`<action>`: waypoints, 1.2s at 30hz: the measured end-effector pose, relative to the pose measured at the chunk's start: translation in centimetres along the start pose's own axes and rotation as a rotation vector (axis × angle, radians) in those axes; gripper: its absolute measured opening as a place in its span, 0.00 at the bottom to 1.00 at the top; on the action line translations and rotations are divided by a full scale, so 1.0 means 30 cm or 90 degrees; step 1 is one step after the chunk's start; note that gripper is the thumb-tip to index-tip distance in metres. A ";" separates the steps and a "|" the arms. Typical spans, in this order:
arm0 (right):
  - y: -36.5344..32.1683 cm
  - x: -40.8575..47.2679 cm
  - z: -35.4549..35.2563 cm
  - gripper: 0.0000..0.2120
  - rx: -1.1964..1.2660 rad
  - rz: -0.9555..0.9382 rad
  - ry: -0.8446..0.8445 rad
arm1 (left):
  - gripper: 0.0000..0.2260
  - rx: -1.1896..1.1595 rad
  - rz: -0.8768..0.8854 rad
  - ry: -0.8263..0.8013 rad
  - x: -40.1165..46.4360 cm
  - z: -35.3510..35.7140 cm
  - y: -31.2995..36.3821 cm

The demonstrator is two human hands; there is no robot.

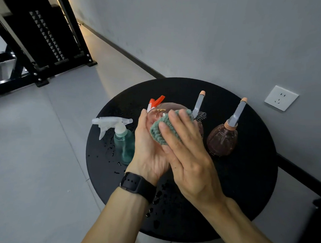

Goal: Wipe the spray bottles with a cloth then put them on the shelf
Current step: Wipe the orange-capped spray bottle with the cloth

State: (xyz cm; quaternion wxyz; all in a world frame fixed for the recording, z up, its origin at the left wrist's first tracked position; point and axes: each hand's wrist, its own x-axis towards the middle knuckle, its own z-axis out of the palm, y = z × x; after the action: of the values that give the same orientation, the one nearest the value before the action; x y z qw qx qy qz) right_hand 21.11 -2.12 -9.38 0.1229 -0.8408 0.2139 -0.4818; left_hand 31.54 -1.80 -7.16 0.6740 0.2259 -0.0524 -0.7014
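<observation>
My left hand (149, 150) grips a clear pink spray bottle (162, 110) with an orange and white trigger head, held tilted above the round black table (245, 190). My right hand (187, 152) presses a green knitted cloth (162, 129) flat against the bottle's side, fingers straight. A teal bottle (124, 147) with a white trigger stands on the table to the left. A brown ribbed bottle (222, 141) with a grey nozzle stands to the right. Another grey-nozzled bottle (199, 104) is mostly hidden behind my hands.
Water drops lie on the left part of the tabletop. A black metal shelf frame (48, 41) stands on the grey floor at the far left. A grey wall with a white socket (281, 98) runs behind the table.
</observation>
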 end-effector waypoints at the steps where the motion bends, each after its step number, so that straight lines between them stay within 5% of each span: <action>1: 0.005 -0.003 -0.001 0.20 -0.007 -0.010 -0.004 | 0.37 0.000 -0.004 -0.003 -0.002 -0.003 0.005; 15: -0.007 0.051 -0.021 0.18 0.003 0.054 0.073 | 0.34 0.062 -0.024 -0.003 0.004 -0.007 0.014; 26: -0.012 0.016 -0.020 0.18 0.017 0.002 0.022 | 0.32 0.125 0.031 0.003 -0.003 -0.019 0.018; 36: 0.035 0.024 -0.064 0.19 0.149 0.241 0.105 | 0.24 0.305 0.061 0.185 -0.018 -0.002 0.043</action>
State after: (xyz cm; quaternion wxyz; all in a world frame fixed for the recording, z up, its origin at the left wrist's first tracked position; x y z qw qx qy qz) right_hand 19.51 -3.39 -8.30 0.2898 -0.7234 0.3199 -0.5389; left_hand 32.76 -1.39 -6.58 0.6342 0.4741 -0.1304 -0.5966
